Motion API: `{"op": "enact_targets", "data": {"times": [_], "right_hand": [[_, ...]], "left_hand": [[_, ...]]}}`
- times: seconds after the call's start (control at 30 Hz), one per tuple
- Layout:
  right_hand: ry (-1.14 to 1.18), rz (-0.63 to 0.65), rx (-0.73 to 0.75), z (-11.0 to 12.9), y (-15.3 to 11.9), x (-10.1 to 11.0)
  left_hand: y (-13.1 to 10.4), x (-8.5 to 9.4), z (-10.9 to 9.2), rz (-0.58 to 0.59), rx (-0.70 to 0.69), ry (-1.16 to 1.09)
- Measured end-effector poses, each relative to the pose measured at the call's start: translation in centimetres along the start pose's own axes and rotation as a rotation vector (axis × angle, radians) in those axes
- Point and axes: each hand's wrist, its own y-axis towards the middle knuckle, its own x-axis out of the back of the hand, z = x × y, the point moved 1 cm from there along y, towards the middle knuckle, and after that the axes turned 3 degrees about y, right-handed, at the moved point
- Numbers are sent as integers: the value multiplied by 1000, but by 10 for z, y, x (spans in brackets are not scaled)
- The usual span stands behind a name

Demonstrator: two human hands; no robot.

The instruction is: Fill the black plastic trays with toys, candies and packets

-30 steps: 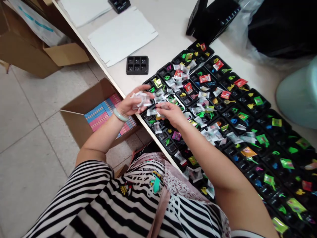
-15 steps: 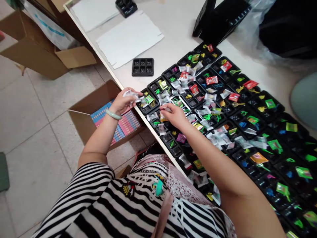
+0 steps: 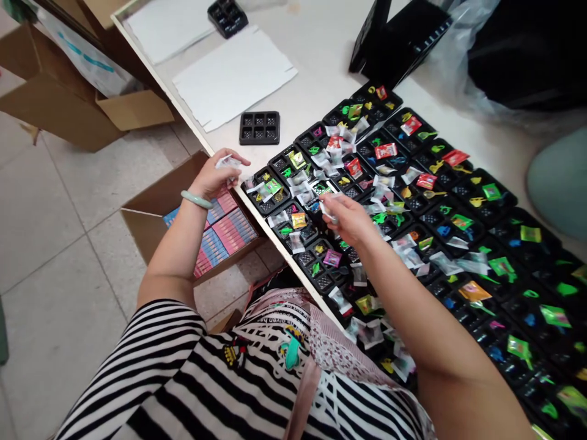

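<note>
My left hand (image 3: 219,174) is closed around several small clear-and-white packets (image 3: 229,162), held past the table's left edge above an open carton. Over the filled trays, my right hand (image 3: 345,217) pinches one small clear-and-white packet (image 3: 331,208) between thumb and fingers. Beneath and around it lie rows of black compartment trays (image 3: 306,272) with small colourful plastic pieces, bright sachets and loose clear packets. The nearest tray (image 3: 266,206) to my left hand carries a green sachet (image 3: 273,186). An orange sachet (image 3: 298,220) lies left of my right hand.
A bare black tray (image 3: 259,128) sits near white sheets (image 3: 233,79) on the table. Below the edge, a carton (image 3: 151,226) holds pink and blue boxes (image 3: 224,226). Stacked black trays (image 3: 403,40) and a black bag (image 3: 527,55) stand at the back; a greenish round object (image 3: 557,180) is at right.
My right hand has moved right and slightly down, away from the orange sachet, with a packet in its fingers. My left hand has drawn back left from the nearest tray.
</note>
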Motion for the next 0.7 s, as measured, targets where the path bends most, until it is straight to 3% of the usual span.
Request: {"op": "enact_targets", "data": {"times": [0.17, 0.3, 0.4, 0.53, 0.7], "right_hand": [[-59, -49, 11, 24, 7, 25], [-100, -19, 73, 40, 3, 26], [-95, -11, 94, 42, 1, 23], [-72, -30, 86, 39, 3, 22], [-137, -83, 156, 42, 3, 31]], "left_hand": [[22, -38, -20, 124, -76, 247], [53, -82, -30, 202, -169, 601], [67, -106, -35, 319, -124, 871], [68, -119, -43, 385, -68, 1091], [58, -118, -48, 378, -98, 1108]]}}
